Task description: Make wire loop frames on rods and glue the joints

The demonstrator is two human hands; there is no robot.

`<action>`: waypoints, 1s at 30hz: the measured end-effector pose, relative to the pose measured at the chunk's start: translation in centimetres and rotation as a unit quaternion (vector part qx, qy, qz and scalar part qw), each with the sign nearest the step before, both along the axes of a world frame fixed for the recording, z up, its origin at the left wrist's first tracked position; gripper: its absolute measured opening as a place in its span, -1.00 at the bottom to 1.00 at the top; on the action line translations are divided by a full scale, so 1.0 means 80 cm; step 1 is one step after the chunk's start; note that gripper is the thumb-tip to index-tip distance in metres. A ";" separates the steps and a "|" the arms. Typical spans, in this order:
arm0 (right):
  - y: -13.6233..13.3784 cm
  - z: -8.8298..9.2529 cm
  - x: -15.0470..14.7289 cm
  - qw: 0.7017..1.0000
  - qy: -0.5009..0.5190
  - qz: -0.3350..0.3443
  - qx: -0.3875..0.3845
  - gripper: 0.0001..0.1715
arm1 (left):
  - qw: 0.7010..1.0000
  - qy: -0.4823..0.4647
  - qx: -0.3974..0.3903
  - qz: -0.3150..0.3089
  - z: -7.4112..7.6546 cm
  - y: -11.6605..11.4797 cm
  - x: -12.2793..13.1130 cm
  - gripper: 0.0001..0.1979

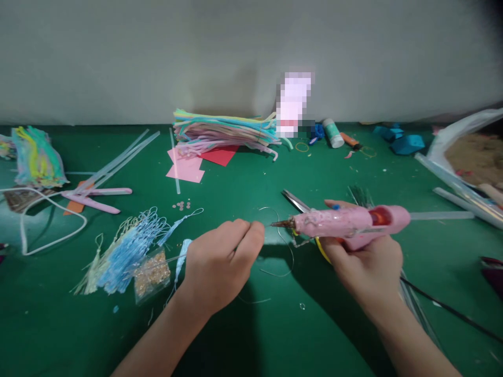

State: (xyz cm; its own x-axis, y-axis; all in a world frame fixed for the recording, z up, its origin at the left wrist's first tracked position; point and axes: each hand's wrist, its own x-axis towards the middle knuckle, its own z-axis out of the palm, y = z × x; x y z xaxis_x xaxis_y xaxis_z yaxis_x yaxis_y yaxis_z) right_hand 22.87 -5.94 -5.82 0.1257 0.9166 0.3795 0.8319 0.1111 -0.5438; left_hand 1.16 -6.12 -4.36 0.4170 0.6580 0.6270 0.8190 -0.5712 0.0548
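My right hand (365,262) is wrapped around a pink hot glue gun (334,222), whose nozzle points left. A clear glue stick (442,215) juts from its back end. My left hand (228,256) is closed in a pinch, with a thin wire (176,258) showing on its left side and a fine tip at the fingertips, close to the nozzle. A light blue tassel (182,259) lies beside the left wrist, partly hidden. Beneath the glue gun are scissors (296,201) with a yellow handle, mostly covered. A curved loose wire (291,251) rests between my hands.
Blue and pale green tassels (126,256) and a bag of gold pieces (152,275) lie left. Another pink glue gun (92,200) with a white cord sits farther left. Fuzzy stems (228,128) are piled at the back. A black cord (451,306) runs right.
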 end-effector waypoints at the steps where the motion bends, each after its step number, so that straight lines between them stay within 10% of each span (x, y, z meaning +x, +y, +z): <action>1: 0.000 0.000 0.000 1.000 -0.002 0.000 -0.001 -0.69 | 1.000 0.000 -0.001 -0.002 -0.001 0.000 0.000 -0.86; 30: -0.002 -0.001 -0.004 1.000 0.017 -0.020 -0.006 -0.62 | 1.000 -0.004 0.005 0.002 0.002 0.000 -0.001 -0.82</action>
